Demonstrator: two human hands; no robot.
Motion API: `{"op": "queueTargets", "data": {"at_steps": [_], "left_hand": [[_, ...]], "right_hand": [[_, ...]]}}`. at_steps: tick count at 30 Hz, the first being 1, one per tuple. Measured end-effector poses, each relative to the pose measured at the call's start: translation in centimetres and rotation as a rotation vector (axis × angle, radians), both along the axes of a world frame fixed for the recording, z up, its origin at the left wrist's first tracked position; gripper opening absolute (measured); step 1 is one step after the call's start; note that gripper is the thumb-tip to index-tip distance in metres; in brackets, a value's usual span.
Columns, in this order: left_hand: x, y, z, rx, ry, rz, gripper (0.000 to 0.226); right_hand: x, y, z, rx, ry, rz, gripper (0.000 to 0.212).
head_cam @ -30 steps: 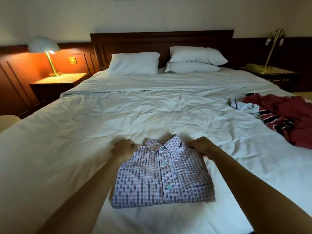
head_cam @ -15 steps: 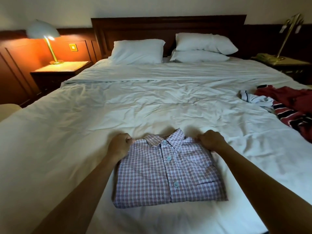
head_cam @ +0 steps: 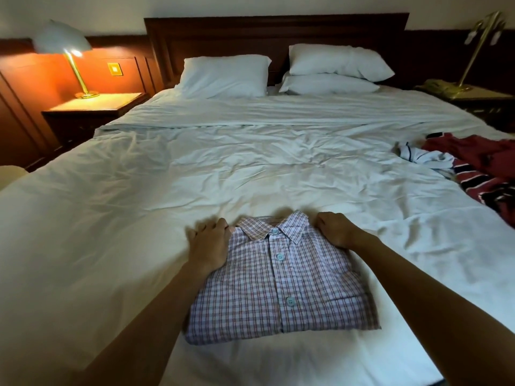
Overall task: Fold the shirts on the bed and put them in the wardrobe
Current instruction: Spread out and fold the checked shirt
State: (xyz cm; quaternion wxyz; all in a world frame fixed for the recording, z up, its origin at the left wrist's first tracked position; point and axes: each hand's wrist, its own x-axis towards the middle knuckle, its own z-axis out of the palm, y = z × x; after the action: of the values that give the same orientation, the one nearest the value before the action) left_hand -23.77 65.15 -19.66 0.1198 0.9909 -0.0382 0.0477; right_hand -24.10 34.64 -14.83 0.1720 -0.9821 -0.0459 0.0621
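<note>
A checked shirt (head_cam: 278, 282) lies folded, collar up and buttoned, on the white bed (head_cam: 223, 174) near its foot. My left hand (head_cam: 207, 246) rests on the shirt's left shoulder, fingers spread and reaching onto the sheet. My right hand (head_cam: 337, 229) grips the right shoulder edge beside the collar with curled fingers. A heap of unfolded shirts lies at the bed's right edge: a red one with dark stripes (head_cam: 490, 174) and a white one (head_cam: 423, 157). No wardrobe is in view.
Three white pillows (head_cam: 223, 75) lean against the dark wooden headboard (head_cam: 276, 29). A lit lamp (head_cam: 62, 40) stands on the left nightstand (head_cam: 92, 107). A brass lamp (head_cam: 479, 43) stands on the right nightstand.
My left hand has opened from a fist at the shirt's edge, its fingers now spread. My view has shifted slightly. The shirt and my right hand stay where they were.
</note>
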Motion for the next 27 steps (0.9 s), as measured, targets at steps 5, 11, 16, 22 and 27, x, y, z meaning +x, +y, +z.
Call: {"op": "queueTargets", "data": {"at_steps": [5, 11, 16, 22, 27], "left_hand": [[-0.2, 0.2, -0.3, 0.021, -0.038, -0.02, 0.034], [-0.5, 0.1, -0.3, 0.015, -0.065, -0.028, 0.033], [-0.9, 0.0, -0.1, 0.007, -0.051, -0.003, 0.034], [-2.3, -0.9, 1.2, 0.06, -0.301, -0.17, 0.047], [-5.6, -4.0, 4.5, -0.403, -0.091, -0.134, 0.056]], "right_hand": [[0.3, 0.2, 1.0, 0.11, -0.016, -0.01, 0.037], [-0.7, 0.1, -0.7, 0.197, 0.04, 0.019, 0.025], [-2.2, -1.7, 0.1, 0.31, -0.138, -0.158, 0.038], [-8.4, -2.2, 2.4, 0.225, -0.15, -0.354, 0.04], [-9.5, -0.2, 1.0, 0.39, -0.064, -0.345, 0.028]]}}
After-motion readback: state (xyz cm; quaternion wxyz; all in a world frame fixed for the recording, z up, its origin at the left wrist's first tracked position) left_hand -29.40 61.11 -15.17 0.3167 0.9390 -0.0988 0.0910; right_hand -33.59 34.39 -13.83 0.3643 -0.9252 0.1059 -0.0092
